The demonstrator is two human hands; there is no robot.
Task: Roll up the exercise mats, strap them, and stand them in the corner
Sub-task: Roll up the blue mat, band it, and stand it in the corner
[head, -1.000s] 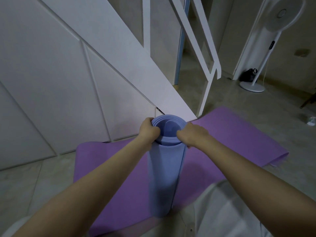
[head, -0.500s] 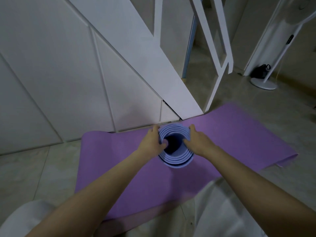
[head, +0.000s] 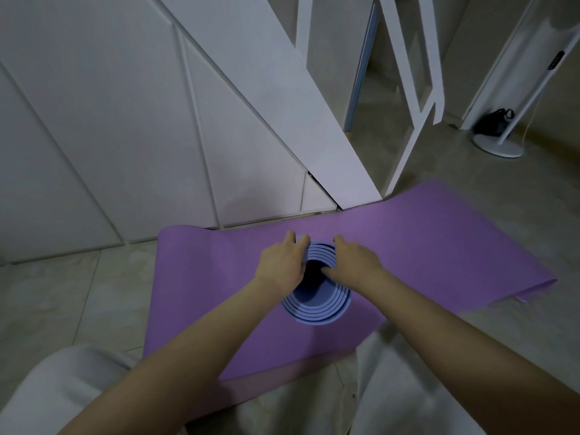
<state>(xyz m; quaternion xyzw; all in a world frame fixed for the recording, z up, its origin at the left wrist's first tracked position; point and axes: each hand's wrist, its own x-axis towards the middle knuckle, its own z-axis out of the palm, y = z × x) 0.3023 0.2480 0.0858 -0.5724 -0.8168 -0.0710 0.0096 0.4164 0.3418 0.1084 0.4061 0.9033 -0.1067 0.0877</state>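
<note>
The blue mat (head: 317, 309) is rolled up and stands on its end, showing loose rings round a dark hole. It stands on the purple mat (head: 439, 246), which lies flat.

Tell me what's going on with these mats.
A person holds a rolled blue mat on end, seen from above. The left hand and right hand grip its top rim, with the right thumb inside the roll. Under it a purple mat lies flat and unrolled on the floor, beside the white stair panelling. No strap shows on the roll.
</note>
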